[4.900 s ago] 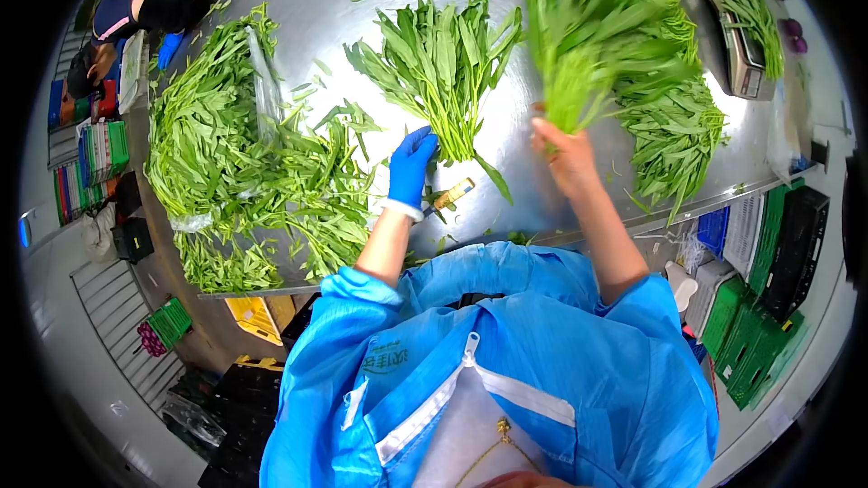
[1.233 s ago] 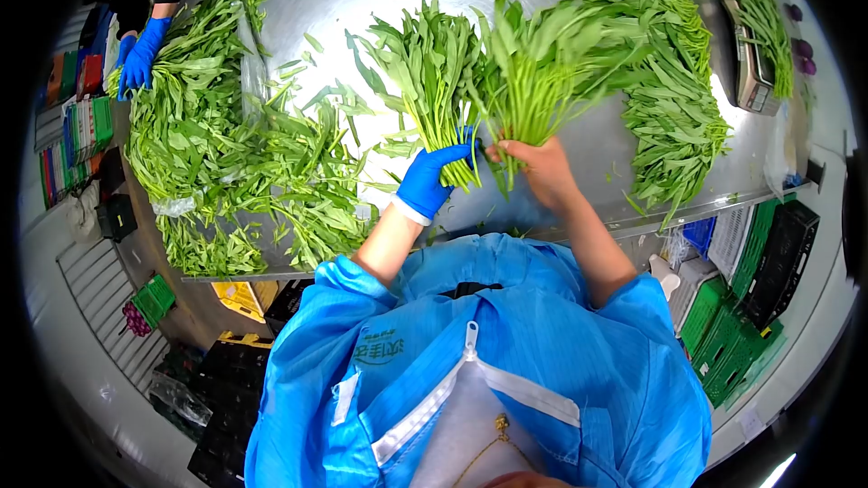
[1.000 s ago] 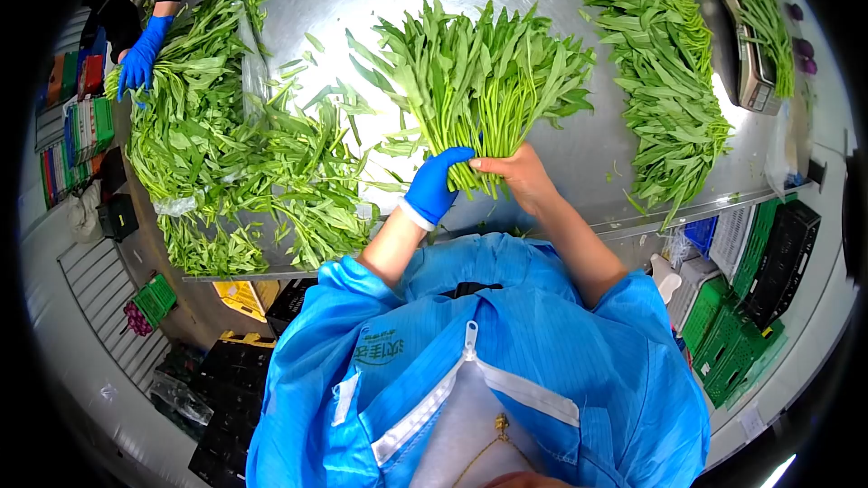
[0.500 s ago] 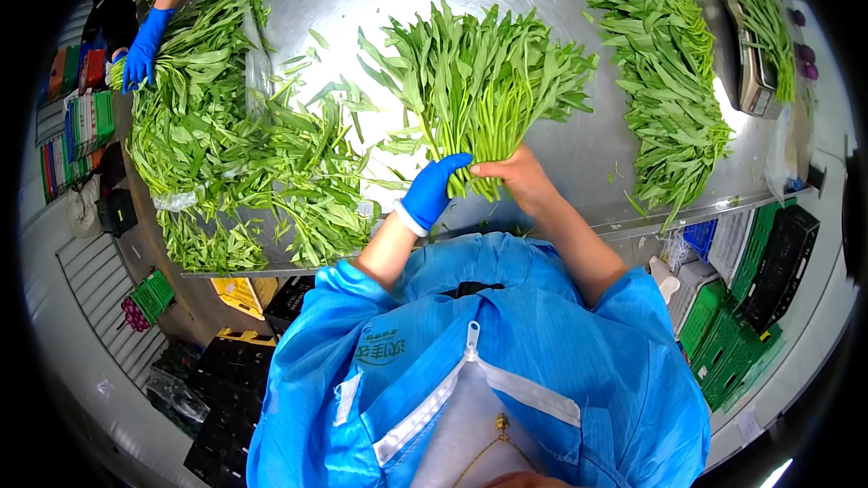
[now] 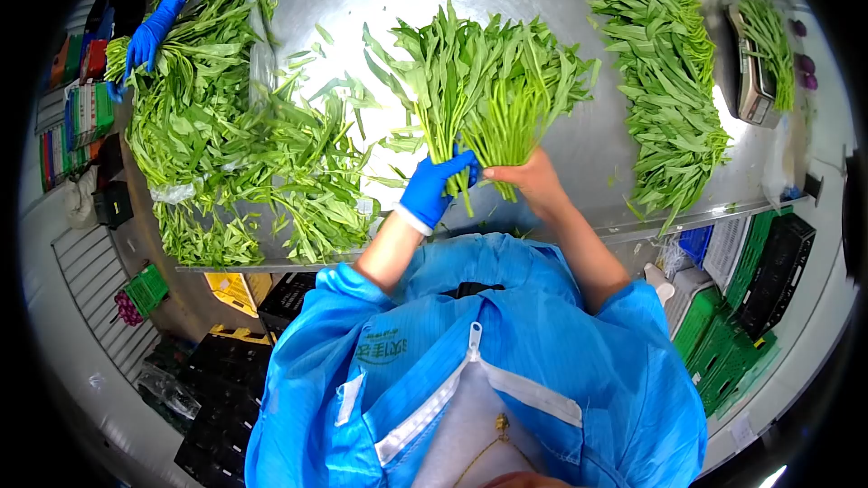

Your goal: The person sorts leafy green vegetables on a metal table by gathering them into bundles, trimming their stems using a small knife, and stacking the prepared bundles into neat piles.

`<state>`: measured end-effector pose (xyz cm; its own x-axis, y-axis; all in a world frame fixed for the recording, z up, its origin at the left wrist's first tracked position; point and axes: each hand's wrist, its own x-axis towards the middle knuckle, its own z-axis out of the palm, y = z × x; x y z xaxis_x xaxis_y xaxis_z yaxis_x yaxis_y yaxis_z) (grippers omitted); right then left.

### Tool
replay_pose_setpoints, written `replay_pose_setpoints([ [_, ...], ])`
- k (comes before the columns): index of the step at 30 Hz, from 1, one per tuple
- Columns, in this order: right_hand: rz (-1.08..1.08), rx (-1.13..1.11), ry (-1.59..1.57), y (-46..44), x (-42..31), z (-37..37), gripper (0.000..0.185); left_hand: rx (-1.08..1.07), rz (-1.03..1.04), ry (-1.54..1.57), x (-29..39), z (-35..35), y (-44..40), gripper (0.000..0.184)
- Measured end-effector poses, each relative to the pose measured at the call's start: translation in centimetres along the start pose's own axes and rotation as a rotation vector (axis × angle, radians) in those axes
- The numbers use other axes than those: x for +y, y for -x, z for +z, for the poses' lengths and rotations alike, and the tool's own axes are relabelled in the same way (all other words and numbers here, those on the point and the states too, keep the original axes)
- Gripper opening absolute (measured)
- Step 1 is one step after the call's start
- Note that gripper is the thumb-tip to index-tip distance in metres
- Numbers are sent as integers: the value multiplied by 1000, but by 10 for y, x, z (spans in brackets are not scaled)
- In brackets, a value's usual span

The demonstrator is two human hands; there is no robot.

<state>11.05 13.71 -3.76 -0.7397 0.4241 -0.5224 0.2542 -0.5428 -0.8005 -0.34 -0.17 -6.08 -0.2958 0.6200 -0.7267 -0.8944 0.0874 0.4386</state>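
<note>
Two portions of water spinach stand leaf-up in front of me, their leaves meeting at the top. My left hand, in a blue glove, is closed around the stems of the left portion. My bare right hand grips the thicker right portion by its stem ends. A narrow gap shows between the two stem bundles. Left of my gloved hand lies a loose, tangled heap of water spinach, with stray leaves scattered beside it.
A long row of water spinach lies on the metal table at right. Beyond it a scale bears another bunch. A co-worker's gloved hand touches the heap at upper left. Green crates stand below at right.
The single bunch has parted into two portions at the stems, one in each hand. My right hand has shifted slightly right. The co-worker's hand moved a little, and a second blue glove shows there.
</note>
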Motion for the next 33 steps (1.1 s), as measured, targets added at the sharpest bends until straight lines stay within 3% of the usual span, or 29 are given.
replay_pose_setpoints([
  [3, -46, 5, -74, 10, -17, -21, 43, -23, 12, 44, 32, -15, 13, 23],
  [6, -38, -96, -194, 23, -31, -40, 50, -13, 297, 321, 59, -48, 17, 27],
  [7, -40, -27, -122, 20, -32, -40, 48, -76, 406, 462, 69, -50, 15, 28],
  [9, -38, 111, 23, 14, -30, -37, 43, -111, 436, 527, 83, -43, 16, 30],
  [13, -62, 135, 19, 4, -22, -31, 44, -19, 395, 195, 64, -12, 18, 18],
  [15, -62, 138, 27, 10, -21, -21, 43, 126, 358, 48, 51, 19, 25, 11],
  [17, -87, 139, 32, 13, -20, -16, 43, 66, 405, -86, 35, 29, 18, 9],
  [19, -100, 133, 57, 14, -19, -13, 43, 68, 391, -123, 29, 46, 21, 13],
  [23, -181, 121, 184, 14, -11, -11, 45, 24, 646, -378, 12, 62, 4, 20],
  [25, -227, 112, 253, 14, -9, -10, 46, 65, 547, -415, 12, 69, 7, 22],
  [30, -244, 101, 325, 14, -9, -9, 44, 68, 574, -407, 5, 64, -1, 22],
  [33, -40, 129, -60, 13, -9, -11, 44, -35, 448, -395, 12, 52, 5, 20],
])
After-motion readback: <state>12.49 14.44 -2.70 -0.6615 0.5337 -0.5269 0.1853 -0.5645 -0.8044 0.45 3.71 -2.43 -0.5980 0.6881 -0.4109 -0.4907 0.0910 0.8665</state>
